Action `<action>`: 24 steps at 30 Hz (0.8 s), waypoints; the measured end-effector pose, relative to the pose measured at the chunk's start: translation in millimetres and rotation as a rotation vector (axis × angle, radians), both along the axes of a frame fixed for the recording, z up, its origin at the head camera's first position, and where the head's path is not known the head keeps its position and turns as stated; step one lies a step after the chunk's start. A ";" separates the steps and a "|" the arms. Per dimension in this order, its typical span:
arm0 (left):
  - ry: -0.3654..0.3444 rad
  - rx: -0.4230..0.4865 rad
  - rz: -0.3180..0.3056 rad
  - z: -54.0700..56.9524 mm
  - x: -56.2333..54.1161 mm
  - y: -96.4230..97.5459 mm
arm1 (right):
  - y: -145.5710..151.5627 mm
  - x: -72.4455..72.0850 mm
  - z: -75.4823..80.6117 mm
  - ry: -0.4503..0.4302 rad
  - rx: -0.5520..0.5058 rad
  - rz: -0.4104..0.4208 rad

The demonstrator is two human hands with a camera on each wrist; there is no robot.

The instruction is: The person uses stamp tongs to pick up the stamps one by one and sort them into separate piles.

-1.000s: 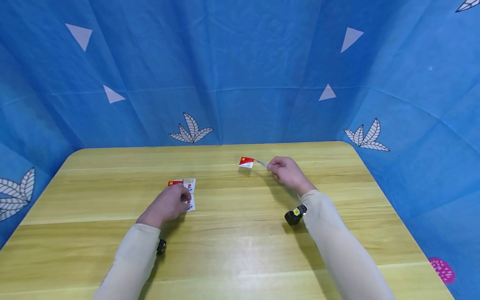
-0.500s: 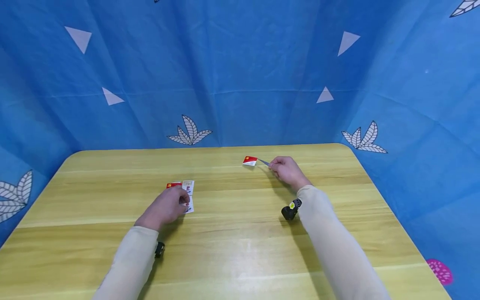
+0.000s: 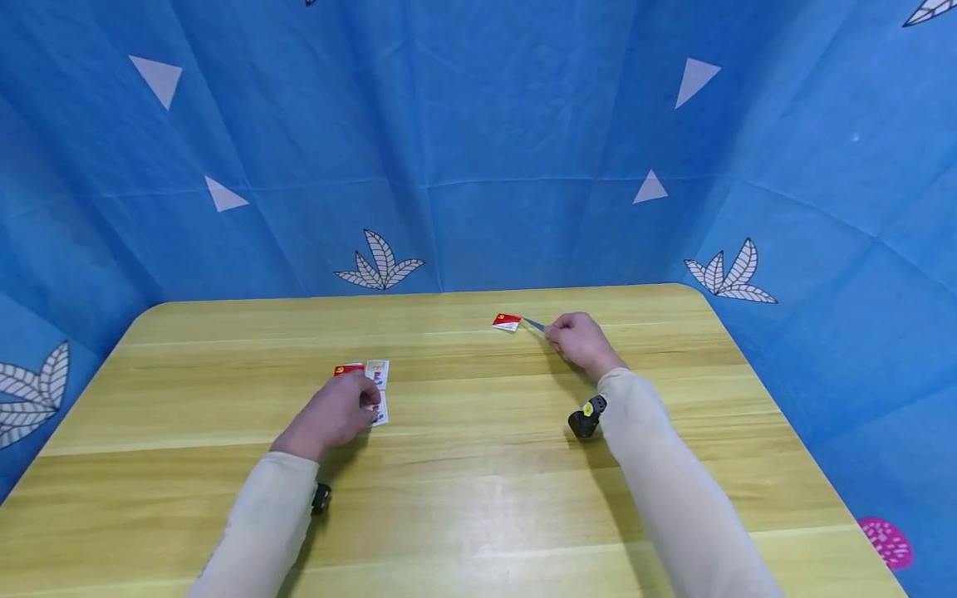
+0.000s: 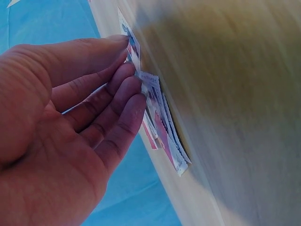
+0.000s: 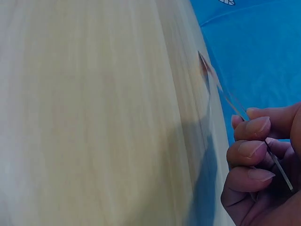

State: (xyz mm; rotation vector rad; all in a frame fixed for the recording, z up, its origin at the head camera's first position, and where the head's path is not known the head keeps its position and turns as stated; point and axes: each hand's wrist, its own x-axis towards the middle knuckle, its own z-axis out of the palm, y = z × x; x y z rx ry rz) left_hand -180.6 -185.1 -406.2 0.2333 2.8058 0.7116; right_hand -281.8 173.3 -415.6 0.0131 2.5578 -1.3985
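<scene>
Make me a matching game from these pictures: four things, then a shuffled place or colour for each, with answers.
1. slim grey tweezers
2. rightmost small red-and-white paper rectangle
3. blue patterned cloth backdrop
4. wooden table with rounded corners

A. behind the table
B. in the right hand's grip
C. yellowish-brown
D. at the tweezers' tips

Pairs: 1-B, 2-D, 3-A, 4-C

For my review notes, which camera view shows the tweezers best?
Right wrist: the tweezers appear largest, their rear end visible within the right hand. Head shows only their small front part; left wrist, none.
</scene>
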 end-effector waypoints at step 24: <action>-0.007 -0.010 -0.009 0.3 -0.5 -1.1 | 3.7 17.6 1.2 0.034 0.120 0.093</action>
